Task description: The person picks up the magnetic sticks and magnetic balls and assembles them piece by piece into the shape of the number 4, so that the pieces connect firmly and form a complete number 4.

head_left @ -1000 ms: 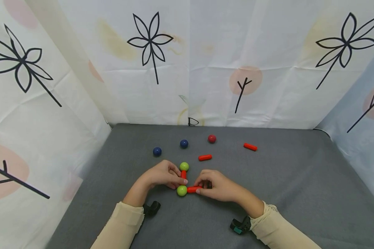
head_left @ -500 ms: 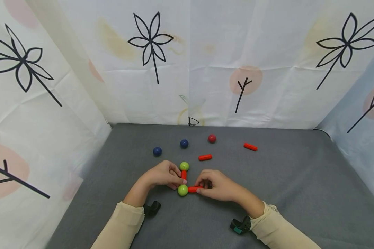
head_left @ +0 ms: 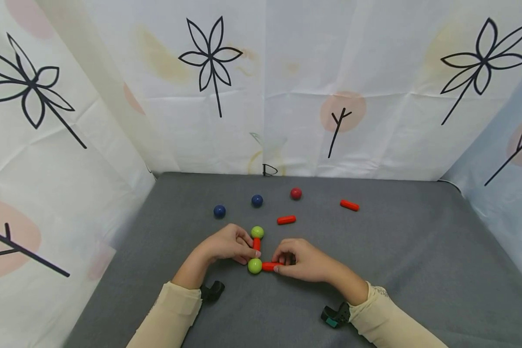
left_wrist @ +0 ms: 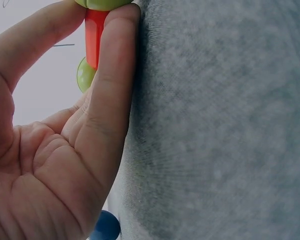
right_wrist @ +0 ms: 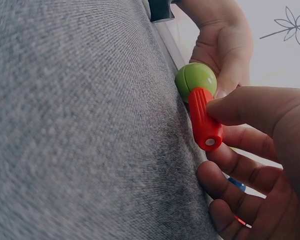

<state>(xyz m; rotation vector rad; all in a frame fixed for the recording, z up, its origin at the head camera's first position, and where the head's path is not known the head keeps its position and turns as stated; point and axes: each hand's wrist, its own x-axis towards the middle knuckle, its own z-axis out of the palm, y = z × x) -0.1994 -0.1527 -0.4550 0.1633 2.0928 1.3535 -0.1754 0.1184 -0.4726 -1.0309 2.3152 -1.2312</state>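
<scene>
Two lime-green balls and two red magnetic rods form an L in the head view. My left hand (head_left: 227, 243) pinches the first red rod (head_left: 256, 243), which runs between the far green ball (head_left: 257, 232) and the near green ball (head_left: 254, 266). Thumb and forefinger sit at that rod's near end, right by the near ball. With thumb and fingers, my right hand (head_left: 308, 261) pinches the second red rod (head_left: 268, 266), whose left end meets the near ball. A silvery dot marks this rod's free end (right_wrist: 210, 142) in the right wrist view.
Behind the hands lie two blue balls (head_left: 219, 211), a dark red ball (head_left: 296, 194) and two loose red rods (head_left: 286, 220). Grey cloth (head_left: 409, 251) covers the table. White printed curtains (head_left: 287, 72) stand at the back and sides.
The near green ball has shifted very slightly right. My right hand and its rod have moved only a touch; the left hand keeps its grip in place.
</scene>
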